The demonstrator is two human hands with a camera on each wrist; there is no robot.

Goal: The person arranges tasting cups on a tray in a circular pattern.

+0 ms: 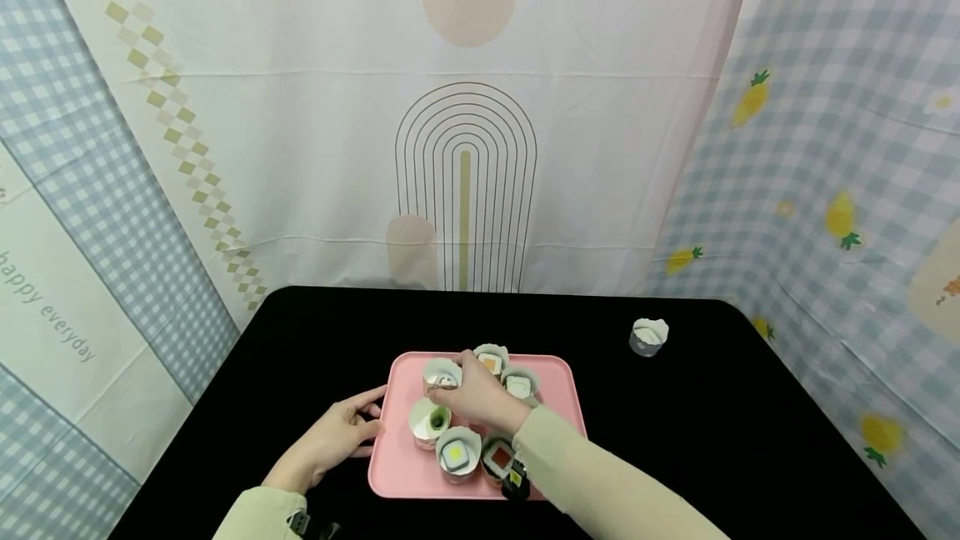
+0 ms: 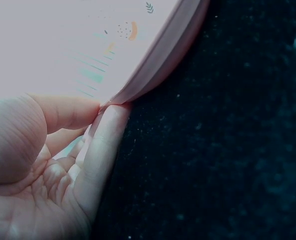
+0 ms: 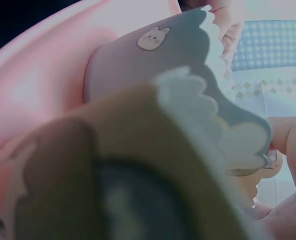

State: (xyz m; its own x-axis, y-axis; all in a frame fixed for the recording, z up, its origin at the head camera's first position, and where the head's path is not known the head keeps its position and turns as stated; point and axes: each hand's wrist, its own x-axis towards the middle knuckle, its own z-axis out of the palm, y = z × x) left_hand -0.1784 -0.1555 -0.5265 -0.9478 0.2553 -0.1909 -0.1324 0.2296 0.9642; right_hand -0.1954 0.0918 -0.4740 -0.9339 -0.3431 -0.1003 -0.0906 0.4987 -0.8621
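Observation:
Pink tray [image 1: 405, 477] lies on the black table, bearing several paper baking cups with scalloped rims. At its left edge my left hand [image 1: 335, 440] pinches the rim between thumb and fingers, as the left wrist view shows. My right hand [image 1: 480, 394] reaches across the tray and grips a pale baking cup [image 1: 442, 369] at the back left, thumb in front and fingers behind. Near it stand a cup holding something green [image 1: 430, 423], one with a white and yellow square piece [image 1: 457, 452], and one with an orange-topped piece [image 1: 491, 361]. A bear-printed cup [image 3: 148, 65] shows in the right wrist view.
A single grey baking cup [image 1: 648, 338] stands apart at the table's back right. Another cup with a reddish square piece [image 1: 498, 458] sits at the tray's front, beside my right sleeve [image 1: 570, 465]. A patterned curtain [image 1: 337, 190] hangs behind the black table [image 1: 675, 440].

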